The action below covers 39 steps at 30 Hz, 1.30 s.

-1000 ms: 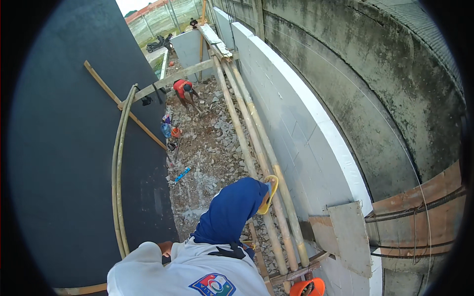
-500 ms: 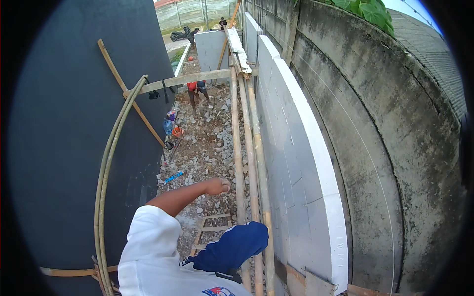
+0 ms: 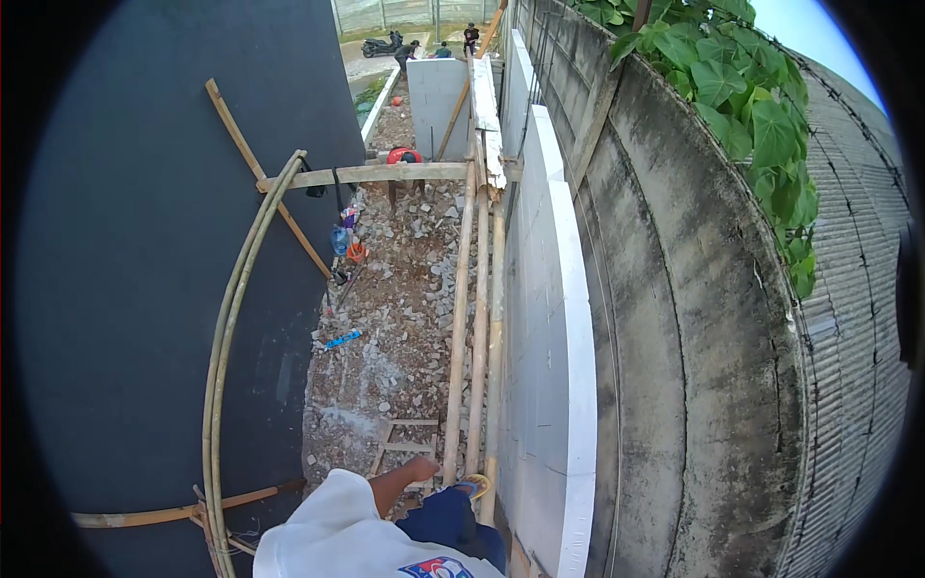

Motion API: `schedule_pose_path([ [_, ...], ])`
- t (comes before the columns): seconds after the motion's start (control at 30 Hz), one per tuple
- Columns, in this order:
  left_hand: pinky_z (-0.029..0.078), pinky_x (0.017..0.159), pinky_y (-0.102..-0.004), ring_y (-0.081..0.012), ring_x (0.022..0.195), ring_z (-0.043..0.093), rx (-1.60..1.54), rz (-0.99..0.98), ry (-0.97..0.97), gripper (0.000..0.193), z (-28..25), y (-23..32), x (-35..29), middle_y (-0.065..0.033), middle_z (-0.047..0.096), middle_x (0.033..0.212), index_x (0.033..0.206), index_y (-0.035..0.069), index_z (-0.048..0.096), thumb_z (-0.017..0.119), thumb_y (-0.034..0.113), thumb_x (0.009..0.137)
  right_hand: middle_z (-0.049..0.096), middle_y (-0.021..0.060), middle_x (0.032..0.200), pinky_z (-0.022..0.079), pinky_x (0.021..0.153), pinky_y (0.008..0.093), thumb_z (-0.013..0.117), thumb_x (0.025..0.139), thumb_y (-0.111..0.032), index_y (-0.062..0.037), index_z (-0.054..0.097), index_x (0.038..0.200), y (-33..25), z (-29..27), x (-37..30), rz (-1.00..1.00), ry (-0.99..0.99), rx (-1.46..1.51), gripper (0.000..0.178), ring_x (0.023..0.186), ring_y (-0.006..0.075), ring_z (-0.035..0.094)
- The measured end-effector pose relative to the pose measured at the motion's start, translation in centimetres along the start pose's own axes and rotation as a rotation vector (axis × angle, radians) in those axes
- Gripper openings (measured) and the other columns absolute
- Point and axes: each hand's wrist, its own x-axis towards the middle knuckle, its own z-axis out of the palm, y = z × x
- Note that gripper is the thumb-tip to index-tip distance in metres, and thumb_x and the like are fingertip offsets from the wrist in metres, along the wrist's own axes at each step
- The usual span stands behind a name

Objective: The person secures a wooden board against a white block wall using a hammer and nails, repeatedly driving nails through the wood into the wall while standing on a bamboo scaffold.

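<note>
My left arm reaches forward from a white sleeve, and my left hand (image 3: 421,469) has its fingers curled in, with nothing seen in them. It is just left of the long bamboo poles (image 3: 461,318) and above a wooden ladder (image 3: 409,446); whether it touches a pole is unclear. Beside it, my foot in a yellow-edged sandal (image 3: 475,486) rests on the poles, below my bent knee in dark blue trousers. My right hand is out of view.
Rubble covers the ground far below. A wooden crossbeam (image 3: 376,174) spans ahead, with a red-topped person (image 3: 405,156) beyond it. A white block wall (image 3: 568,318) and an old concrete wall (image 3: 665,241) rise right; a dark wall (image 3: 125,289) stands left.
My view has shifted, showing more roof and leaves at right. My left hand and bent leg appear lower, and my sandalled foot now shows on the poles. More people show in the distance.
</note>
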Motion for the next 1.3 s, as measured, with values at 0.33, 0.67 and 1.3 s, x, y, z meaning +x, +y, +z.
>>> schedule_pose_path([
  [0.33,0.051,0.06,-0.0372,-0.0203,0.07,0.063,-0.992,-0.548,-0.089,0.031,4.0,-0.8,-11.0,-0.0081,0.064,0.088,0.101,0.004,0.066,0.06,0.032,0.087,0.069,0.0173,0.105,0.05,0.088,0.033,0.062,0.088,-0.033,-0.0011,0.06,0.121,-27.0,-6.8,11.2,0.001,-0.06,-0.138,0.046,0.101,0.0231,0.066],
  [0.67,0.05,0.059,-0.0329,-0.0182,0.068,0.064,-1.481,-0.254,0.627,0.029,-5.9,1.8,-5.5,-0.0078,0.068,0.086,0.097,0.002,0.066,0.059,0.028,0.087,0.068,0.0179,0.111,0.05,0.089,0.0305,0.06,0.092,-0.024,0.0008,0.057,0.125,-46.0,-9.8,15.5,-0.298,-0.226,-0.146,0.041,0.102,0.0217,0.066],
  [1.3,0.044,0.044,-0.0345,-0.0195,0.053,0.058,-1.166,-0.456,0.127,0.02,6.3,-6.9,-6.5,-0.0071,0.06,0.07,0.09,0.007,0.062,0.058,0.026,0.088,0.058,0.0078,0.075,0.049,0.076,0.034,0.064,0.08,-0.012,0.001,0.064,0.102,-72.4,-16.4,-15.7,-1.863,-0.291,-0.801,0.025,0.078,0.021,0.061],
])
